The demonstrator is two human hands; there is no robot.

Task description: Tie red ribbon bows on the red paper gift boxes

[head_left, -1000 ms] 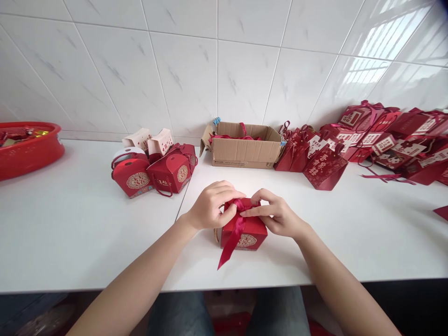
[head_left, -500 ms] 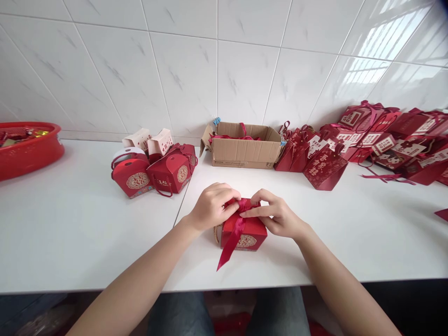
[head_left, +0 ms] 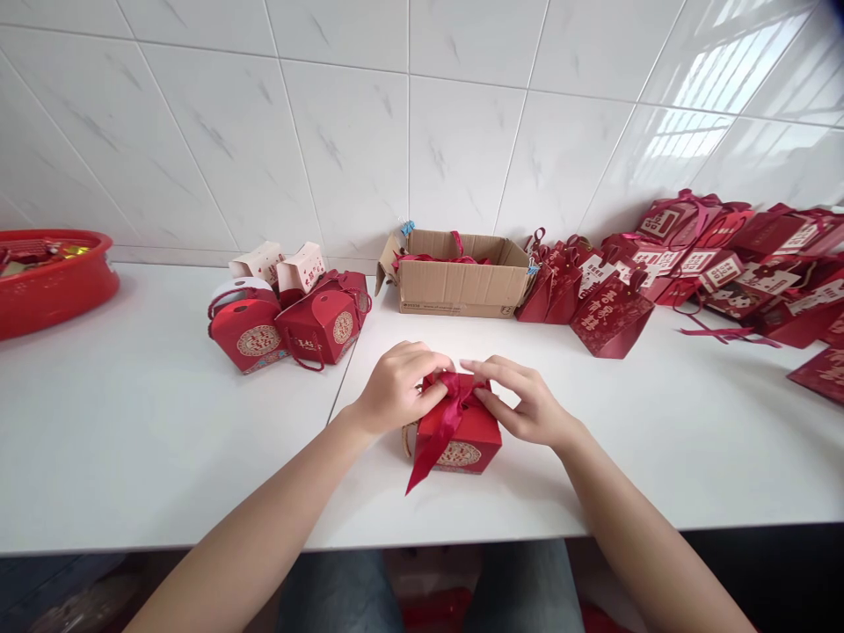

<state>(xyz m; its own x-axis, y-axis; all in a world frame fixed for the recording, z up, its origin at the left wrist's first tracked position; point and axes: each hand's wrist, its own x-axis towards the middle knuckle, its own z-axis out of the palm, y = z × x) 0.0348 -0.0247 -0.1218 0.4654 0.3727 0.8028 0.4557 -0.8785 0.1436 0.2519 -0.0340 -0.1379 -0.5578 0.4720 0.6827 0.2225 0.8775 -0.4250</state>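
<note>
A red gift box [head_left: 471, 444] with a gold round emblem stands on the white table in front of me. Across its top lies a dark red satin ribbon [head_left: 447, 424], looped into a bow, with one tail hanging down the front. My left hand [head_left: 403, 387] pinches the ribbon at the bow's left side. At the right side, my right hand [head_left: 520, 400] has its thumb and fingers around the other part of the bow. A twisted tan cord handle [head_left: 408, 438] shows at the box's left side.
A cardboard box [head_left: 454, 294] holding red ribbon stands by the tiled wall. Red gift boxes [head_left: 258, 332] stand to the left, near a red basin [head_left: 59, 286]. Several more red boxes [head_left: 613, 312] are piled on the right. The table's front edge [head_left: 448, 547] runs before my legs.
The ribbon at the knot has been drawn into a bow, and its front tail has shifted slightly. My right index finger has lifted from the knot. The left hand stays nearly in place.
</note>
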